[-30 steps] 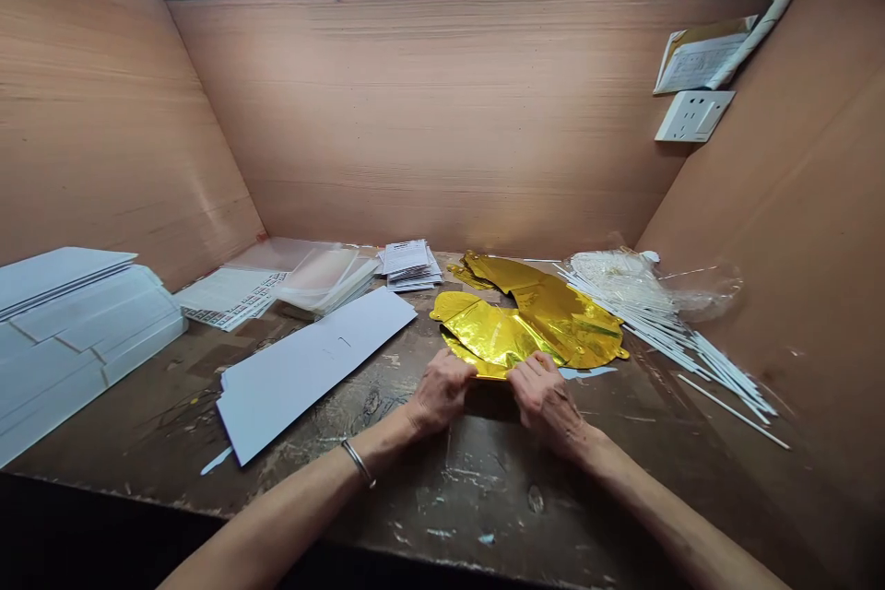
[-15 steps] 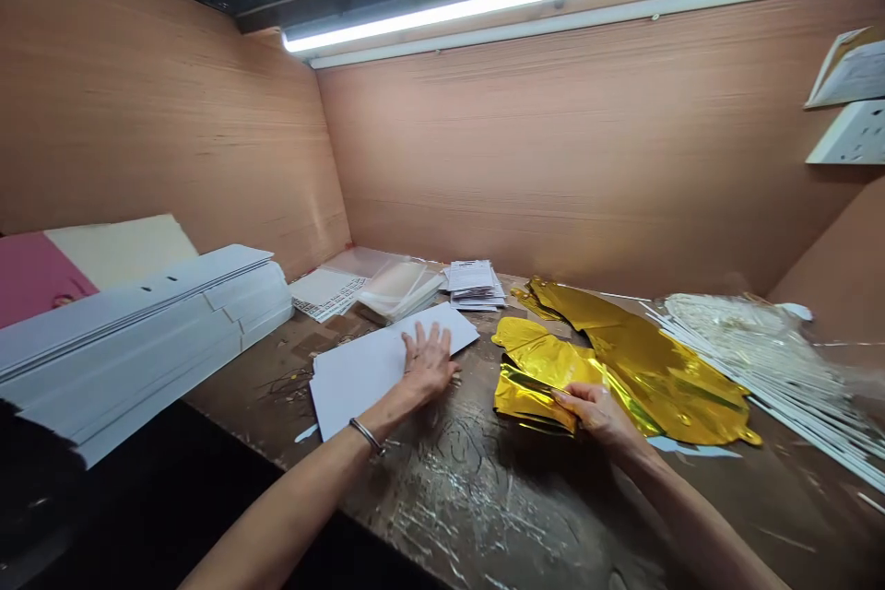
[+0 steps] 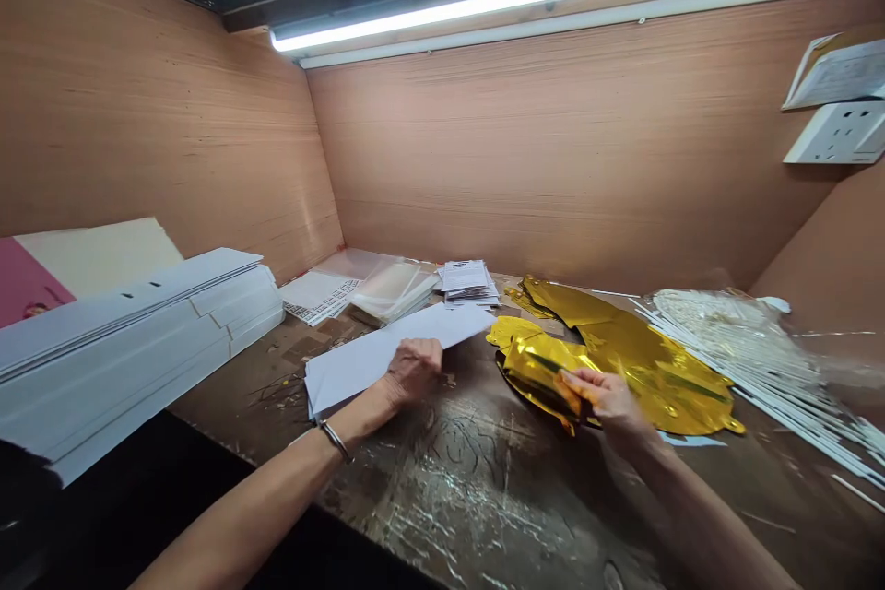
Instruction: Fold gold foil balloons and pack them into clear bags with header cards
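Note:
My left hand (image 3: 413, 371) is curled over the near edge of a white card sheet (image 3: 373, 361), gripping it, and the sheet lies tilted across the worktop. My right hand (image 3: 601, 396) pinches a folded gold foil balloon (image 3: 536, 361) between fingers and thumb. That folded foil rests against a larger gold foil balloon (image 3: 654, 369), which lies flat to the right. The hands are apart, with the foil's left end close to the card's far corner.
A stack of white card blanks (image 3: 117, 350) stands at left, before pink and cream boards (image 3: 83, 265). Clear plastic sleeves (image 3: 391, 290), a paper stack (image 3: 468, 281) and a bundle of white sticks (image 3: 753, 378) lie along the scarred worktop (image 3: 442, 498). A wall socket (image 3: 840, 134) sits at right.
Both hands held the gold foil at first. My left hand then moved onto the white card, which has since swung and tilted. My right hand has folded the foil tighter, and the view has turned right.

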{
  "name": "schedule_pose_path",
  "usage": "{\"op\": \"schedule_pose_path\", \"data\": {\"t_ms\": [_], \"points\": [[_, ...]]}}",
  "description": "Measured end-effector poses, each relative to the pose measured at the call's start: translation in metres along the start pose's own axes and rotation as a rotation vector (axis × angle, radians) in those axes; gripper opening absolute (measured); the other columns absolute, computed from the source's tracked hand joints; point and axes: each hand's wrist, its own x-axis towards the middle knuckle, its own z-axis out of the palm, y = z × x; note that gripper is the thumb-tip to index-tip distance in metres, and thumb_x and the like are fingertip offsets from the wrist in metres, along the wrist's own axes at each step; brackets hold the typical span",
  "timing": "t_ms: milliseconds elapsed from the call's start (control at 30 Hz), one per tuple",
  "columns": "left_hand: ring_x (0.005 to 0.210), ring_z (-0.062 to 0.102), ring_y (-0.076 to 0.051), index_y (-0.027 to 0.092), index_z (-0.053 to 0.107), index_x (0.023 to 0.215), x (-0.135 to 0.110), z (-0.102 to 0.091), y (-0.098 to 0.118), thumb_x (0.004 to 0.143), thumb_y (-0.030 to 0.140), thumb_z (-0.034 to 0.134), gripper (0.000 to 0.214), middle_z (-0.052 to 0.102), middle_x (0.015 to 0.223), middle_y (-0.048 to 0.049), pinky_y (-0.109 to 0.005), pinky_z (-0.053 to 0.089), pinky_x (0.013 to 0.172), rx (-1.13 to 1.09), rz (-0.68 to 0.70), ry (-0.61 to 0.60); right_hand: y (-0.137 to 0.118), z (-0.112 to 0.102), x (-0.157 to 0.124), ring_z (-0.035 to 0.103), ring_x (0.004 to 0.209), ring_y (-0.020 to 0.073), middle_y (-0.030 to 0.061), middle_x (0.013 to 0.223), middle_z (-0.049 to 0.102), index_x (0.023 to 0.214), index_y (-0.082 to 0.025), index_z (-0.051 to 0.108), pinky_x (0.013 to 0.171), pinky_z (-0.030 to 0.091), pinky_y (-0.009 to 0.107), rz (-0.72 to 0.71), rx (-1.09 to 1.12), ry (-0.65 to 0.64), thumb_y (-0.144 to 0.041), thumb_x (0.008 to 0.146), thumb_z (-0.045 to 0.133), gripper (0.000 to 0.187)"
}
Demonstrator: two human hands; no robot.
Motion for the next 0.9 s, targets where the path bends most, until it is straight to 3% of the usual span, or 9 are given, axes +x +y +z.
{"op": "schedule_pose_path", "data": {"t_ms": [133,267,367,467,567,633,700,767,900], "points": [[0.074,0.054,-0.026,0.003,0.052,0.092,-0.008,0.003,0.061,0.080,0.009,0.025,0.030,0.056,0.080,-0.0194,-0.045,0.041,0.065,0.098,0.502,0.236,-0.036,-0.019,-0.005,0.036,0.038,0.0072,-0.0033,0.045,0.044,0.060,-0.017,0.051,0.039,0.028,0.022,-0.083,0.081,0.050,-0.050,0.057,0.060,0.035],[0.086,0.054,-0.029,0.002,0.050,0.101,-0.019,0.015,0.096,0.080,0.011,0.029,0.031,0.058,0.090,-0.0216,-0.052,0.038,0.075,0.146,0.679,0.394,-0.022,-0.022,-0.009,0.036,0.037,0.0084,-0.0014,0.043,0.042,0.053,-0.018,0.045,0.040,0.026,0.024,-0.029,-0.449,-0.016,-0.047,0.072,0.042,0.036],[0.104,0.046,-0.034,0.008,0.052,0.103,-0.020,0.017,0.088,0.079,0.012,0.036,0.029,0.056,0.103,-0.0192,-0.059,0.029,0.085,0.045,0.459,0.508,0.010,-0.019,-0.008,0.037,0.042,0.0092,0.0006,0.044,0.044,0.046,-0.018,0.041,0.044,0.021,0.025,-0.019,-0.708,0.010,-0.033,0.072,0.048,0.031],[0.121,0.026,-0.036,0.014,0.047,0.114,-0.013,0.011,0.068,0.074,0.019,0.051,0.040,0.041,0.126,-0.0172,-0.061,0.016,0.094,-0.278,0.018,0.639,0.028,-0.019,-0.004,0.038,0.047,0.0099,0.0005,0.047,0.046,0.045,-0.017,0.041,0.046,0.020,0.025,-0.035,-0.786,0.034,-0.027,0.069,0.051,0.028],[0.122,0.027,-0.032,0.015,0.036,0.123,-0.001,0.008,0.054,0.065,0.034,0.063,0.067,0.030,0.133,-0.0167,-0.049,0.027,0.097,-0.954,-0.430,0.771,0.030,-0.021,-0.004,0.042,0.050,0.0109,0.0007,0.051,0.049,0.050,-0.017,0.046,0.048,0.021,0.024,-0.043,-0.844,0.026,-0.029,0.072,0.049,0.026],[0.112,0.042,-0.028,0.014,0.035,0.122,0.006,0.010,0.055,0.069,0.046,0.057,0.066,0.039,0.127,-0.0173,-0.042,0.038,0.090,-1.510,-0.633,0.808,0.028,-0.021,-0.006,0.044,0.053,0.0116,0.0014,0.054,0.052,0.054,-0.017,0.050,0.048,0.022,0.023,-0.050,-0.878,0.023,-0.030,0.074,0.047,0.024],[0.102,0.052,-0.024,0.012,0.040,0.117,0.011,0.013,0.061,0.075,0.053,0.045,0.059,0.049,0.117,-0.0164,-0.038,0.042,0.085,-1.909,-0.652,0.763,0.026,-0.019,-0.009,0.046,0.054,0.0123,0.0022,0.057,0.054,0.058,-0.017,0.052,0.049,0.022,0.023,-0.059,-0.921,0.024,-0.031,0.075,0.045,0.023],[0.098,0.054,-0.023,0.011,0.045,0.112,0.012,0.016,0.069,0.075,0.051,0.046,0.054,0.055,0.109,-0.0146,-0.036,0.043,0.085,-2.006,-0.587,0.735,0.025,-0.017,-0.012,0.048,0.056,0.0129,0.0030,0.060,0.056,0.062,-0.017,0.054,0.050,0.023,0.023,-0.072,-0.979,0.017,-0.031,0.077,0.043,0.023],[0.101,0.052,-0.024,0.012,0.050,0.109,0.004,0.016,0.084,0.078,0.040,0.048,0.042,0.058,0.106,-0.0134,-0.037,0.041,0.087,-1.536,-0.358,0.602,0.022,-0.013,-0.017,0.051,0.061,0.0142,0.0048,0.064,0.059,0.064,-0.017,0.054,0.051,0.026,0.023,-0.095,-1.070,0.002,-0.031,0.079,0.041,0.024]]}}
